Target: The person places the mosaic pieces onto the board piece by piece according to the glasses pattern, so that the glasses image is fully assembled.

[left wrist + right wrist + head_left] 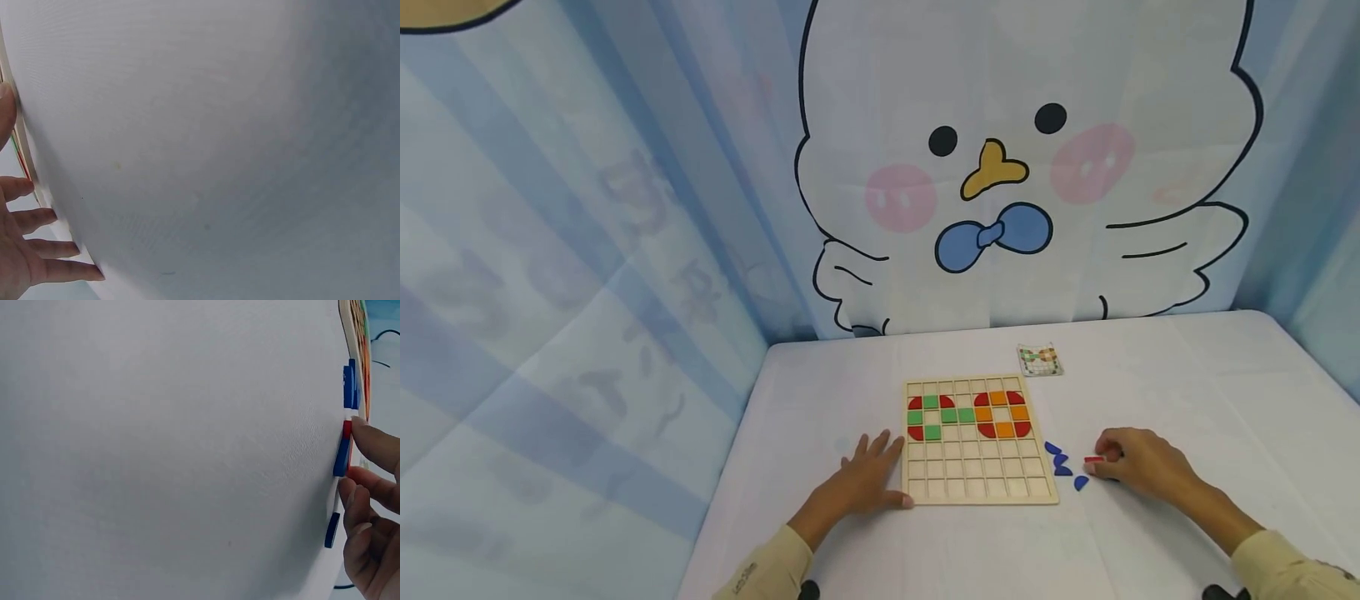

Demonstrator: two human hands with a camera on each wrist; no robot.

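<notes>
Left hand (pixel 869 478) splayed, right hand (pixel 1142 461) in a pinch

Behind the white table (pixel 1187 375), a blue curtain (pixel 647 250) shows a bird (pixel 1000 75) with 2 eyes (pixel 943 142).

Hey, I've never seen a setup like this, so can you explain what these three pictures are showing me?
There's no machine here, just a person's two bare hands. The wide picture comes from a camera worn on the head, looking forward and down. The other two come from cameras worn on the left and right wrists, and mostly show the white table.

On that table lies a wooden grid board, partly filled with red, green and orange tiles. A small pattern card lies beyond it, and four blue pieces lie to its right.

The left hand rests at the board's left edge. The right hand pinches a red piece between thumb and finger.
</notes>
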